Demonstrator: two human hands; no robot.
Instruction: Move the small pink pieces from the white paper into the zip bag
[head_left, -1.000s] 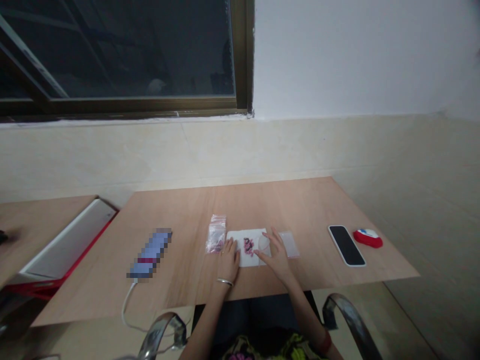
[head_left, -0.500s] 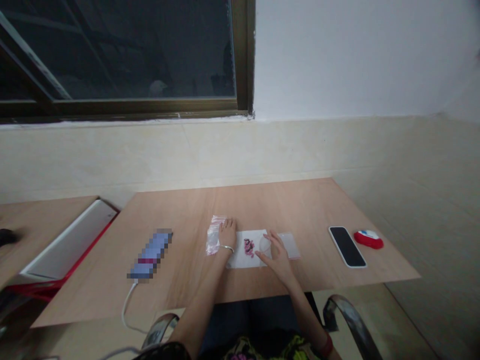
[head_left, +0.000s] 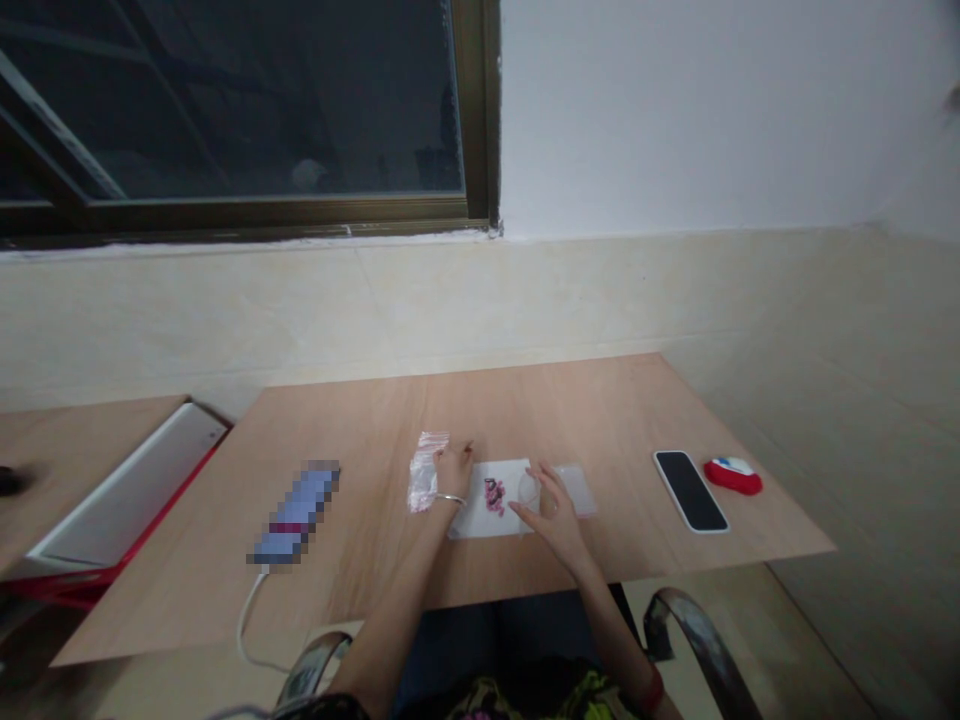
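Here at the near side, the left hand (head_left: 454, 470) sits right by a clear plastic bag (head_left: 422, 474), fingers bunched together, can't tell if they're pinching it. The right hand (head_left: 553, 513) has its fingers apart over a clear round piece (head_left: 529, 491) on a white sheet (head_left: 480, 522), beside a dark pink cluster (head_left: 493, 495). Beyond, on the wooden table (head_left: 600, 420), a black phone (head_left: 690, 490), then cream wall (head_left: 525, 300) and a dark window (head_left: 225, 100).

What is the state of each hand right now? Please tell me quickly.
Left hand: curled beside the clear plastic bag; cannot tell if it holds it.
Right hand: open, fingers spread over the white sheet, holding nothing visible.
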